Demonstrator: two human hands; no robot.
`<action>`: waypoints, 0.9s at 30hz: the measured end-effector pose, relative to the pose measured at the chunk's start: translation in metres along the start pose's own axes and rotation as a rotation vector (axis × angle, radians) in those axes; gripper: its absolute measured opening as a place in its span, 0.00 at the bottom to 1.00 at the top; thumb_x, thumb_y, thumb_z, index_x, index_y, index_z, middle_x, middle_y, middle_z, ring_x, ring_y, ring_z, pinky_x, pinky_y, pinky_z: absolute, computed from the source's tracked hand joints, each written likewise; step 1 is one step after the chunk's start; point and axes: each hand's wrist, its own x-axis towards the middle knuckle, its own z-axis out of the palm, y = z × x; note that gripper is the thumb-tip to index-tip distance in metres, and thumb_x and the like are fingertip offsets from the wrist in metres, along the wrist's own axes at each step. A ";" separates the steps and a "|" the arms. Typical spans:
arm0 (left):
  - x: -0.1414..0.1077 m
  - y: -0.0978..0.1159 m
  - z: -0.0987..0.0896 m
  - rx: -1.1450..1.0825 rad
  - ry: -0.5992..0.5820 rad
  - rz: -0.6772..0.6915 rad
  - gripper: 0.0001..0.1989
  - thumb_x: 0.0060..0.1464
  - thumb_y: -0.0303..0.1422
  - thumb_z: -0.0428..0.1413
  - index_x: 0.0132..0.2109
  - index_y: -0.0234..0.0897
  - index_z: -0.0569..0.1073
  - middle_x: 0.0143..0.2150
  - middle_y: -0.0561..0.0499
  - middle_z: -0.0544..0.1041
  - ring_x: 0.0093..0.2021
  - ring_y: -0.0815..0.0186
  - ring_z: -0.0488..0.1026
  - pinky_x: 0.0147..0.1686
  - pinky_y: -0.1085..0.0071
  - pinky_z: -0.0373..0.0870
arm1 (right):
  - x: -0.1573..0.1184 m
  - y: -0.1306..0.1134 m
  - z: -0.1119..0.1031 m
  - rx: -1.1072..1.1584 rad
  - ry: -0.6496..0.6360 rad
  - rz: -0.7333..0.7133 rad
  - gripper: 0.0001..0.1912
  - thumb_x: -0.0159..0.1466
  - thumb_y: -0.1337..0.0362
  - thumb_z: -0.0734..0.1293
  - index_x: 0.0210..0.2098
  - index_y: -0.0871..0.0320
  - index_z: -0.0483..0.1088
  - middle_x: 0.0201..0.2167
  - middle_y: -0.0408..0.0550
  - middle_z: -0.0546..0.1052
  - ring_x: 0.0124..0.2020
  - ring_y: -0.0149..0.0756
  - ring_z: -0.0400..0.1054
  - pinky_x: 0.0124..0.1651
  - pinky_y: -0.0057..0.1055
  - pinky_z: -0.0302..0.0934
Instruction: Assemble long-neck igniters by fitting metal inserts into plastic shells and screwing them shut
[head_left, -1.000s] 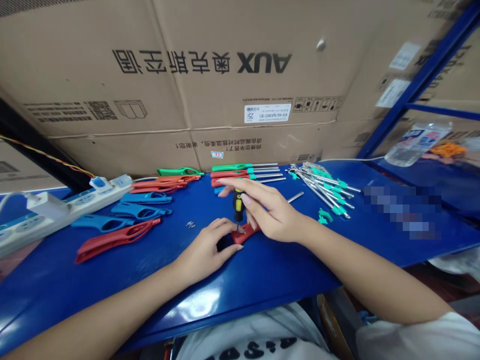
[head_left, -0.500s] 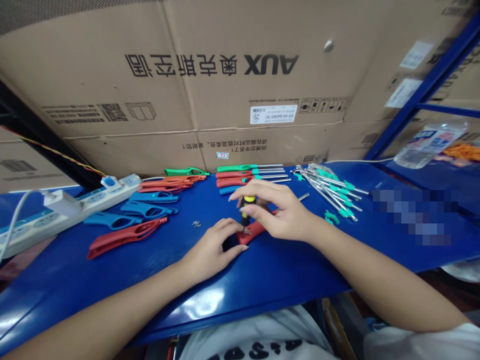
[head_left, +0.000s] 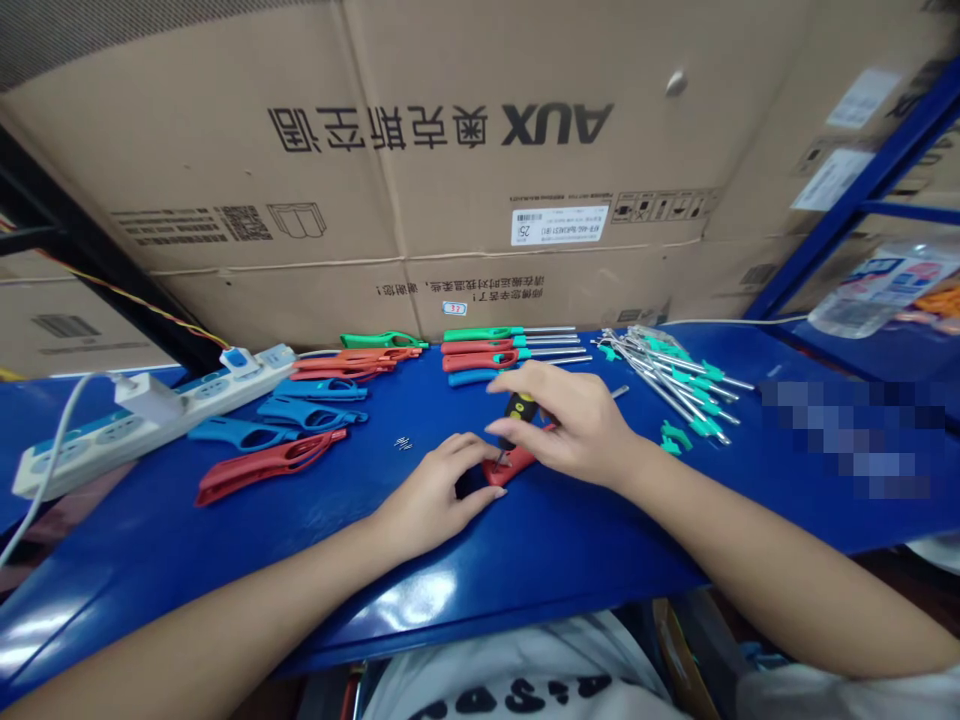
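A red stick lighter point(head_left: 520, 462) lies on the blue table under both hands, its metal tube poking out beyond my right hand. My left hand point(head_left: 431, 492) grips the lighter's near end between thumb and fingers. In my right hand point(head_left: 581, 420) is a black-and-yellow screwdriver point(head_left: 519, 410), leaning to the right, its tip down at the lighter's near end. Whether the tip sits in a screw is too small to tell. Left of my left hand lies a small cluster of screws point(head_left: 403, 443). My right hand covers the lighter's middle.
Red, orange, blue and green lighter shells point(head_left: 274, 465) lie at left beside a white power strip point(head_left: 135, 425). Several lighters with tubes point(head_left: 487, 347) line the back. Metal tubes with green parts point(head_left: 679, 385) are piled at right. A cardboard box point(head_left: 420, 180) stands behind.
The screwdriver has gone from nearly upright to tilted, its handle leaning right. My left hand still grips the lighter. The whole view has shifted slightly.
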 end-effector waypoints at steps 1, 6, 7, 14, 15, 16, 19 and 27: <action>0.000 0.000 0.000 0.000 0.003 -0.002 0.12 0.61 0.34 0.61 0.51 0.40 0.74 0.49 0.48 0.77 0.51 0.59 0.73 0.55 0.61 0.69 | 0.000 -0.001 0.000 0.054 -0.042 0.019 0.13 0.72 0.62 0.61 0.54 0.58 0.69 0.45 0.51 0.78 0.38 0.33 0.72 0.43 0.32 0.68; -0.001 0.000 0.001 0.015 -0.002 -0.006 0.11 0.61 0.34 0.61 0.50 0.39 0.74 0.50 0.47 0.77 0.52 0.58 0.73 0.56 0.59 0.69 | 0.001 -0.006 0.000 0.265 -0.123 0.138 0.15 0.73 0.63 0.59 0.57 0.56 0.67 0.41 0.46 0.78 0.31 0.28 0.71 0.38 0.28 0.68; -0.001 0.000 0.001 0.025 -0.004 -0.008 0.12 0.61 0.34 0.61 0.51 0.39 0.74 0.50 0.47 0.77 0.53 0.57 0.73 0.56 0.58 0.69 | 0.001 -0.006 0.000 0.203 -0.078 0.108 0.12 0.71 0.61 0.64 0.51 0.56 0.71 0.38 0.45 0.79 0.31 0.29 0.72 0.38 0.28 0.68; -0.001 0.001 0.000 0.035 -0.015 0.018 0.10 0.62 0.35 0.60 0.49 0.39 0.74 0.49 0.46 0.77 0.52 0.57 0.73 0.56 0.59 0.70 | 0.000 -0.008 0.003 0.202 -0.159 0.150 0.20 0.74 0.63 0.56 0.64 0.53 0.60 0.54 0.52 0.76 0.36 0.30 0.74 0.40 0.30 0.69; -0.001 0.001 0.000 0.036 -0.012 0.019 0.09 0.62 0.35 0.60 0.49 0.39 0.74 0.50 0.46 0.77 0.52 0.57 0.72 0.56 0.59 0.70 | 0.001 -0.009 0.003 0.258 -0.190 0.175 0.20 0.74 0.63 0.56 0.65 0.52 0.59 0.52 0.51 0.77 0.32 0.28 0.72 0.38 0.29 0.69; -0.001 0.001 0.000 0.044 -0.009 0.017 0.10 0.62 0.35 0.60 0.49 0.39 0.74 0.49 0.47 0.77 0.52 0.57 0.73 0.56 0.59 0.70 | 0.001 -0.010 0.003 0.275 -0.190 0.178 0.19 0.74 0.63 0.58 0.62 0.53 0.62 0.48 0.49 0.78 0.29 0.27 0.71 0.36 0.28 0.68; 0.000 0.002 -0.002 0.087 -0.029 0.025 0.12 0.62 0.35 0.60 0.52 0.40 0.73 0.50 0.47 0.77 0.52 0.57 0.73 0.56 0.58 0.70 | 0.003 -0.010 0.001 0.152 -0.057 0.090 0.10 0.68 0.60 0.68 0.46 0.57 0.72 0.38 0.46 0.80 0.31 0.30 0.72 0.38 0.28 0.67; 0.001 0.017 -0.028 0.269 -0.157 -0.017 0.18 0.63 0.29 0.54 0.59 0.41 0.70 0.54 0.46 0.75 0.54 0.57 0.72 0.56 0.59 0.70 | 0.006 0.026 -0.041 -0.108 0.214 0.152 0.10 0.68 0.55 0.68 0.38 0.55 0.68 0.29 0.43 0.77 0.29 0.33 0.73 0.36 0.30 0.66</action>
